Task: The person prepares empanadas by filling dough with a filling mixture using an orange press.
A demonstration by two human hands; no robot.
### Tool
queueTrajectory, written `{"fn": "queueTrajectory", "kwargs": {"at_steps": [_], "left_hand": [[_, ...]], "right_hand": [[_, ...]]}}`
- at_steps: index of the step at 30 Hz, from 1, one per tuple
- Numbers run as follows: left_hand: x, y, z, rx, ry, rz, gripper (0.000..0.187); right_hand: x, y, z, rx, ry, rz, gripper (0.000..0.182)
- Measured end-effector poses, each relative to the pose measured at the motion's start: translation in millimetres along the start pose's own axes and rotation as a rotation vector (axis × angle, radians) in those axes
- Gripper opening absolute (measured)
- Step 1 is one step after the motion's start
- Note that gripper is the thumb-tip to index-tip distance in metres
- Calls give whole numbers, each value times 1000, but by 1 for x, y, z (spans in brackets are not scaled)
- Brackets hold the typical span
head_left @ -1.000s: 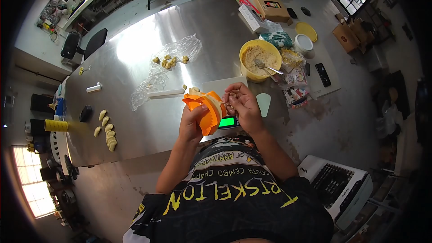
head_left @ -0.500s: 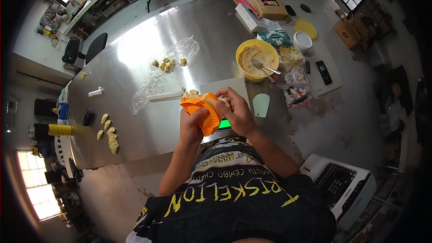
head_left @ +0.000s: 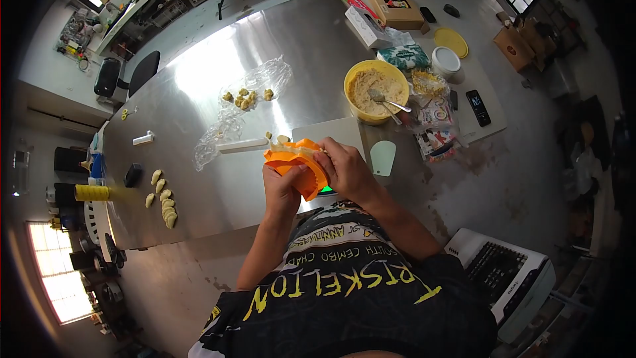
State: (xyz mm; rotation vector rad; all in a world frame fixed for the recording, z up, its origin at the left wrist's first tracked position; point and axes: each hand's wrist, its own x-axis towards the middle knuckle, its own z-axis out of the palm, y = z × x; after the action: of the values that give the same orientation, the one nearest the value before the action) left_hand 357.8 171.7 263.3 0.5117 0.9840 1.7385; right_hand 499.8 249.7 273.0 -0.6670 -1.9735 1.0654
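An orange dumpling mold [head_left: 311,184] is held up over the near edge of the steel table. My left hand [head_left: 281,187] grips its left side, thumb across the front. My right hand [head_left: 349,170] is closed at its right edge, fingers curled at the top; whether it also pinches dough is hidden. Pale dough [head_left: 295,151] shows along the mold's upper edge. Just behind are small dough pieces [head_left: 283,139] and a white rolling pin [head_left: 242,145]. A scale with a lit green display [head_left: 326,189] is partly covered by the mold and my hands.
Shaped dumplings [head_left: 169,211] lie at the left of the steel table [head_left: 218,205]. Filling lumps [head_left: 245,101] rest on plastic wrap [head_left: 273,74]. A yellow bowl [head_left: 354,111] of pale filling holds spoons [head_left: 391,101]. Beside it lies a pale green scraper [head_left: 383,158].
My right hand has shifted slightly left and closed against the mold's edge. The pale dough that showed at its fingers is now mostly hidden. My left hand still holds the mold.
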Motion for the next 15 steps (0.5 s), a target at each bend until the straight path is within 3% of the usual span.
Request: {"fn": "queueTrajectory", "kwargs": {"at_steps": [11,13,15], "left_hand": [[0,-3,2,8,-14,3,55],[-1,-2,6,-54,4,-5,54],[-2,-2,8,-34,-4,0,54]], "right_hand": [[3,-5,-8,30,100,-74,24],[2,-8,-14,237,4,113,30],[-1,-6,-16,353,-6,147,32]]}}
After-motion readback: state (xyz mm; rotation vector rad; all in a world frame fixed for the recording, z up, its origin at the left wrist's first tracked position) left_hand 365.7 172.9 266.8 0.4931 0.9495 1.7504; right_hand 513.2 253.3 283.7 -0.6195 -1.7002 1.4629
